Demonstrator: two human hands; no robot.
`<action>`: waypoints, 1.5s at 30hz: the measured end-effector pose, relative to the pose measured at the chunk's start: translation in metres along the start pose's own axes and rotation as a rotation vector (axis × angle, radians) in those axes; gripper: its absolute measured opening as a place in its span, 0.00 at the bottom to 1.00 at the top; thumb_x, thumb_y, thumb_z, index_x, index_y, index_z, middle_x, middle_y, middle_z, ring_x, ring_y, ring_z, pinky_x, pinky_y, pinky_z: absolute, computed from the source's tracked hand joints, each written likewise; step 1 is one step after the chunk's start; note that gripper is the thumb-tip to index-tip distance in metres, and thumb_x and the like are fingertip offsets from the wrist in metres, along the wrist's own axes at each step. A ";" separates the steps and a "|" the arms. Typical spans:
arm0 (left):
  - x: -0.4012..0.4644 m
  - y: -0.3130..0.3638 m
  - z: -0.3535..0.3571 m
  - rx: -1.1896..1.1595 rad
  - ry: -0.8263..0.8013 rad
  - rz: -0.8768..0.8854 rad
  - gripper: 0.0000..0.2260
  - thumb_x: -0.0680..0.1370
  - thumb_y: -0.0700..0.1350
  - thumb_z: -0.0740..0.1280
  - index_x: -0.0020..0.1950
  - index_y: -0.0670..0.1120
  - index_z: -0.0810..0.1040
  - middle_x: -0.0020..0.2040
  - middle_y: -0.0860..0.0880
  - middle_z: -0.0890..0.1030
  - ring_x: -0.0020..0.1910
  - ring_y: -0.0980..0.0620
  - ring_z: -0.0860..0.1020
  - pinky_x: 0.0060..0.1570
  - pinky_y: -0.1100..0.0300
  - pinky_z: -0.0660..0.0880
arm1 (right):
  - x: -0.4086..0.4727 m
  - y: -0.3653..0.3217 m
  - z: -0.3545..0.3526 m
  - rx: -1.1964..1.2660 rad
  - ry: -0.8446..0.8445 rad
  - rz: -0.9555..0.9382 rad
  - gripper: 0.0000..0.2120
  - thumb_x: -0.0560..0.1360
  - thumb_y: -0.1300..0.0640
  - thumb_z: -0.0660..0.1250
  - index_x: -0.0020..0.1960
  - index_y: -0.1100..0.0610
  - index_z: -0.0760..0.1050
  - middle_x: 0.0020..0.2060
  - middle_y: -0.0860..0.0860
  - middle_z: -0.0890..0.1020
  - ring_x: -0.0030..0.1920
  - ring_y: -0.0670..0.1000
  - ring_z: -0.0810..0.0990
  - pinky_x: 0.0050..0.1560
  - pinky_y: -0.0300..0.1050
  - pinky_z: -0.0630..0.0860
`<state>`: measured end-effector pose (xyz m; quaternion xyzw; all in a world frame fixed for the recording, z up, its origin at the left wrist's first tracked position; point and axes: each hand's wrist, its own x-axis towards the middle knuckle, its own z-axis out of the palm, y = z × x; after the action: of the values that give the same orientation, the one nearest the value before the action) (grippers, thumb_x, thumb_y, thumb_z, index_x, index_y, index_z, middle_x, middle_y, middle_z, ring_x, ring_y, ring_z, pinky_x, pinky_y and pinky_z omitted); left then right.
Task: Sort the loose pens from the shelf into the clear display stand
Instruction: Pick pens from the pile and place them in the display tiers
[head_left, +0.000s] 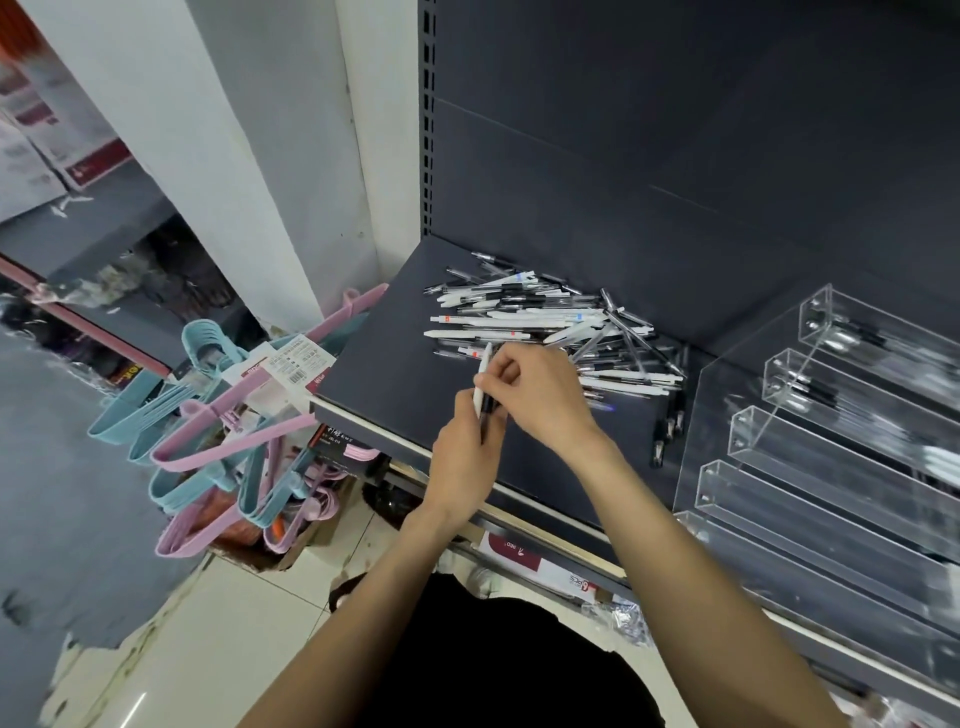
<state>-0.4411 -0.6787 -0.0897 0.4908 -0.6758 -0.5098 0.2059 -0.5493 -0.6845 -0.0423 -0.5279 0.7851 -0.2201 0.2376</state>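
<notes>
While both hands meet over the shelf (395, 374):
Grip: left hand (462, 457) and right hand (540, 395) pinch a white pen (482, 379) together.
Pile: pens (545, 322) behind, stand (810, 447) at right.
Handling: light, stiff, smooth; hold mid-barrel.

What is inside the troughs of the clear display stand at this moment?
The clear display stand holds a few dark-gripped pens in its top two troughs. A white pen seems to lie in the third. The lower troughs look empty, though glare and the frame edge hide parts.
</notes>
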 end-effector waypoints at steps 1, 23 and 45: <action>-0.001 0.001 0.000 -0.029 0.008 0.003 0.05 0.82 0.45 0.58 0.55 0.45 0.66 0.34 0.52 0.74 0.29 0.56 0.70 0.27 0.65 0.63 | 0.001 0.002 0.000 0.028 0.010 0.016 0.07 0.72 0.51 0.70 0.40 0.52 0.74 0.32 0.43 0.78 0.34 0.43 0.76 0.38 0.40 0.72; -0.017 0.026 0.031 -0.634 -0.535 -0.204 0.11 0.82 0.43 0.58 0.56 0.40 0.76 0.45 0.48 0.85 0.41 0.49 0.84 0.39 0.60 0.79 | -0.046 0.070 -0.034 0.514 0.000 0.331 0.11 0.74 0.49 0.69 0.34 0.52 0.76 0.28 0.46 0.76 0.29 0.42 0.72 0.35 0.36 0.68; -0.080 0.103 0.198 -1.086 0.014 -0.272 0.08 0.82 0.39 0.56 0.53 0.43 0.75 0.44 0.48 0.84 0.44 0.51 0.83 0.54 0.52 0.78 | -0.128 0.254 -0.236 -0.369 0.398 -0.235 0.16 0.76 0.65 0.64 0.62 0.58 0.76 0.49 0.56 0.79 0.45 0.57 0.79 0.44 0.52 0.79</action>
<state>-0.6073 -0.5129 -0.0582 0.4004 -0.2456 -0.8034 0.3659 -0.8346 -0.4550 0.0107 -0.5958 0.7766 -0.1990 -0.0480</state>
